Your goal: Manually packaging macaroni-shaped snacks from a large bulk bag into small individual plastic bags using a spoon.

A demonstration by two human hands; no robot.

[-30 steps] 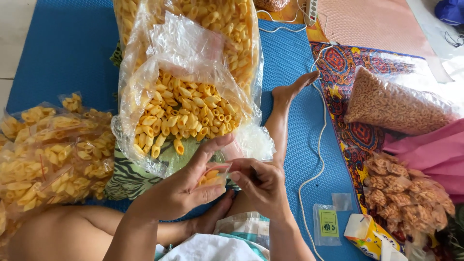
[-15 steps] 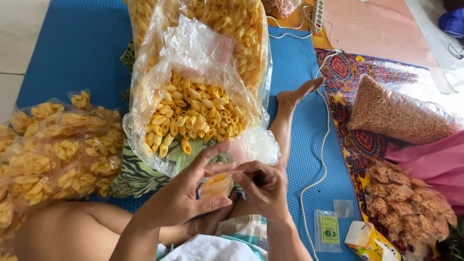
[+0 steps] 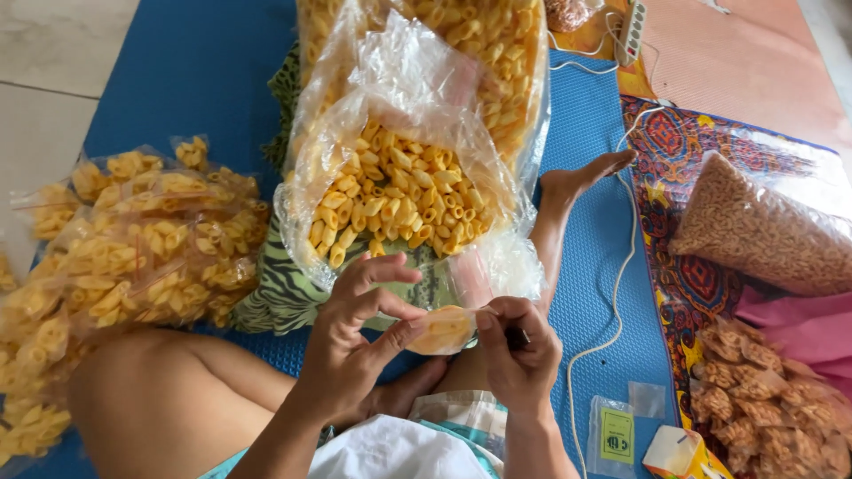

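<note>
Blue mat (image 3: 177, 80), hands half-hiding small snack packet (image 3: 444, 330), contents unclear

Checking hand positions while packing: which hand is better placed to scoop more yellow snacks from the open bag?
Probably the left hand: nearer the open bag, fingers partly free. The right hand pinches the small packet.

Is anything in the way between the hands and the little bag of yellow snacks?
No, nothing is in the way. The left hand and the right hand both already hold the small snack bag, the fingers touching it directly. The big open bag sits just behind it, apart.
</note>
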